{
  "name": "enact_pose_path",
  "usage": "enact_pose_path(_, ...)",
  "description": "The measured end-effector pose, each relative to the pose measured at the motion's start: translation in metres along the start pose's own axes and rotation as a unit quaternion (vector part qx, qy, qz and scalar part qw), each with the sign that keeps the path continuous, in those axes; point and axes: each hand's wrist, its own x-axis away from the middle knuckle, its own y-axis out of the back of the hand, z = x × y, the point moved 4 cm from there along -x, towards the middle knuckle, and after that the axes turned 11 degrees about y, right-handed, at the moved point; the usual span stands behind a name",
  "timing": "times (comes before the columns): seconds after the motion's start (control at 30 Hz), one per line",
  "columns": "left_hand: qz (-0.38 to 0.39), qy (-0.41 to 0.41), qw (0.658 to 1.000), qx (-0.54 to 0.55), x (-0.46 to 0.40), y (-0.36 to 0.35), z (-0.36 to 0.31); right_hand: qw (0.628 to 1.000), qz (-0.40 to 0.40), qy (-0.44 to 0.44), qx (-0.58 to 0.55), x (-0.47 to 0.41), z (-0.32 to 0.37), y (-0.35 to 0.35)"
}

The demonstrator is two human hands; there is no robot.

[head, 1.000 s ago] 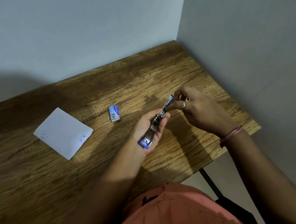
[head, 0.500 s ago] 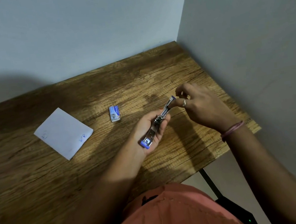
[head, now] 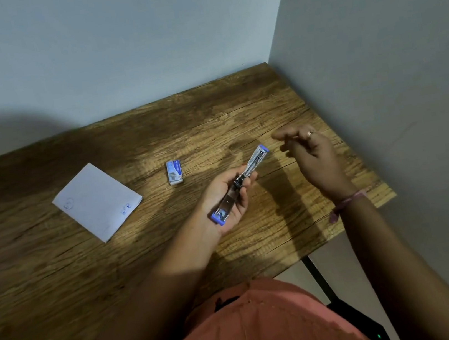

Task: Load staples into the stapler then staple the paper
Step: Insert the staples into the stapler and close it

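A small metal stapler (head: 255, 160) with blue ends is folded out nearly straight, lying across the palm of my left hand (head: 212, 198) above the wooden table (head: 86, 266). Its far blue tip points up and to the right. My right hand (head: 315, 159) hovers to the right of that tip, clear of the stapler, fingers loosely apart and blurred, with nothing seen in them. A small blue and white staple box (head: 174, 172) lies on the table left of the stapler. A folded white paper (head: 97, 202) with blue pen marks lies further left.
The table stands in a corner, with one wall behind it and another along its right edge. My lap in reddish cloth (head: 258, 327) is at the near edge. A black table leg (head: 318, 278) shows below the right front corner.
My right hand has let go of the stapler's far tip and moved away to the right. My left hand still holds the stapler, which now shows more spread out.
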Motion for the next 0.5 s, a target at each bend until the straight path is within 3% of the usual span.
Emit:
enact_pose_path(0.07,-0.001,0.002,1.000,-0.002,0.000,0.000,0.000,0.990,-0.022,-0.084,-0.115,0.011,-0.006,-0.010)
enact_pose_path(0.13,-0.010,-0.004,1.000,-0.006,0.000,0.001,0.000,0.975,0.008,-0.123,-0.185,0.022,-0.009,-0.023)
enact_pose_path(0.33,-0.042,-0.018,0.999,-0.027,-0.002,0.000,0.003,0.955,0.118,-0.142,-0.231,0.039,-0.011,-0.057)
enact_pose_path(0.5,-0.064,-0.014,0.997,-0.050,-0.006,0.002,0.009,0.955,0.053,-0.148,-0.252,0.035,-0.014,-0.067)
